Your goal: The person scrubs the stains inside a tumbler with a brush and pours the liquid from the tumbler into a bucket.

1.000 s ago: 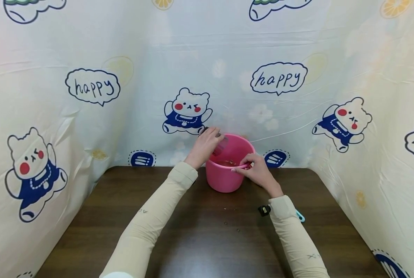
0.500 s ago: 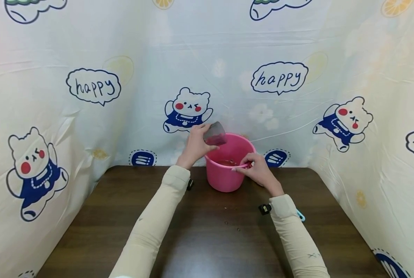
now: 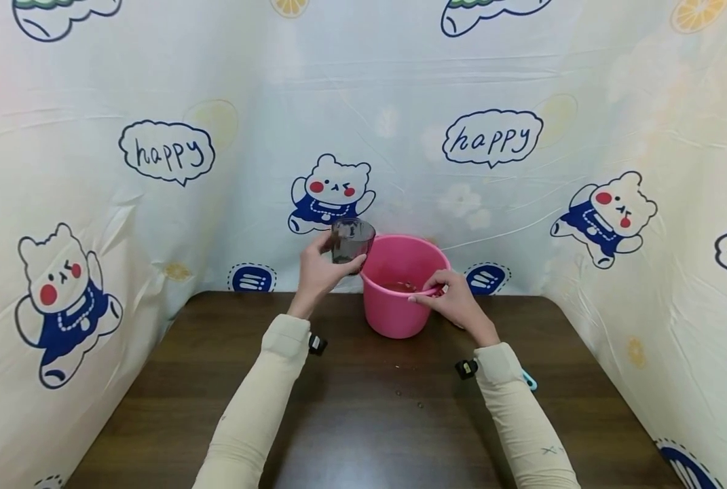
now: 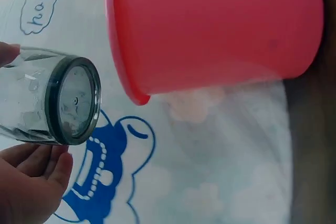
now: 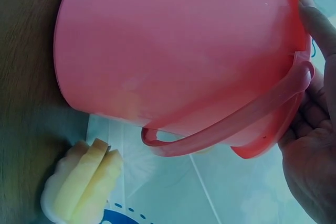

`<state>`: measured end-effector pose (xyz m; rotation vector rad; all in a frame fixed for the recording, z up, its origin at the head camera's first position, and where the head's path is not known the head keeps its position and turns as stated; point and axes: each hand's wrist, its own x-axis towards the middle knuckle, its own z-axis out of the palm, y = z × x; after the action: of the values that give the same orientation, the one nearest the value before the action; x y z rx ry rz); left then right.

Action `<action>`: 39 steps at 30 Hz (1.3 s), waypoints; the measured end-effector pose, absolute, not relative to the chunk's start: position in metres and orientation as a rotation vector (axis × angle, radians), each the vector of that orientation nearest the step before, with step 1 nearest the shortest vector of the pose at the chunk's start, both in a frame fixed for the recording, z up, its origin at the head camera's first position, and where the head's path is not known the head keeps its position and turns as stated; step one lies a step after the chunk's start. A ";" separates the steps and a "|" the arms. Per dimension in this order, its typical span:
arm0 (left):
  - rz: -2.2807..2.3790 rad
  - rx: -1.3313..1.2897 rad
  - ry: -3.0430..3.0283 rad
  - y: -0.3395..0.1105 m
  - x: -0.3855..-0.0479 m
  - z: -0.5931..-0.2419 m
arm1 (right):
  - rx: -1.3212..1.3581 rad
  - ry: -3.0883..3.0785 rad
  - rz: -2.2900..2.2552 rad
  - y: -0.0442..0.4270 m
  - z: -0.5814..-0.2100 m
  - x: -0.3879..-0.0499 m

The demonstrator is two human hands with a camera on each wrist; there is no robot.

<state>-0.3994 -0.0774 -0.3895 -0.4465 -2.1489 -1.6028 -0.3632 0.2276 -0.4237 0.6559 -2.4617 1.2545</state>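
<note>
A clear greyish drinking glass is held roughly upright by my left hand, just left of the pink bucket and above the table. In the left wrist view, the thick round base of the glass shows, with thumb and fingers on opposite sides. My right hand grips the bucket's near right rim, thumb outside and fingers partly hidden. Liquid appears at the bottom of the bucket, with small bits or reflections in it. The bucket's pink handle hangs down its side.
Beyond the bucket, a pale yellow sponge-like head lies on the brown table. A teal handle end pokes out beside the right sleeve. Drops dot the tabletop. A printed cloth hangs behind and at both sides.
My left hand has moved the glass left from over the bucket's mouth, turning it from tipped to upright. My right hand has stayed on the rim, and the bucket has not moved.
</note>
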 end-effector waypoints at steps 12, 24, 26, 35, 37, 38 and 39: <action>-1.785 -0.237 -2.358 -0.114 -0.390 -0.462 | 0.671 -2.441 1.247 0.226 -0.424 -0.365; -1.937 -0.258 -2.509 -0.125 -0.390 -0.517 | 0.668 -2.436 1.249 0.227 -0.426 -0.367; -1.923 -0.252 -2.518 -0.124 -0.388 -0.521 | 0.667 -2.434 1.259 0.227 -0.426 -0.366; -1.993 -0.221 -2.460 -0.125 -0.386 -0.533 | 0.674 -2.421 1.240 0.227 -0.428 -0.365; -1.997 -0.226 -2.454 -0.125 -0.385 -0.533 | 0.674 -2.418 1.238 0.227 -0.428 -0.365; -2.004 -0.229 -2.449 -0.125 -0.385 -0.534 | 0.676 -2.415 1.238 0.227 -0.428 -0.365; -2.009 -0.234 -2.445 -0.125 -0.385 -0.534 | 0.677 -2.413 1.236 0.227 -0.428 -0.365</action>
<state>-0.3847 -0.1247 -0.5339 -0.2337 -2.4450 -2.0089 -0.3650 0.2267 -0.4284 0.6768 -2.4127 1.2357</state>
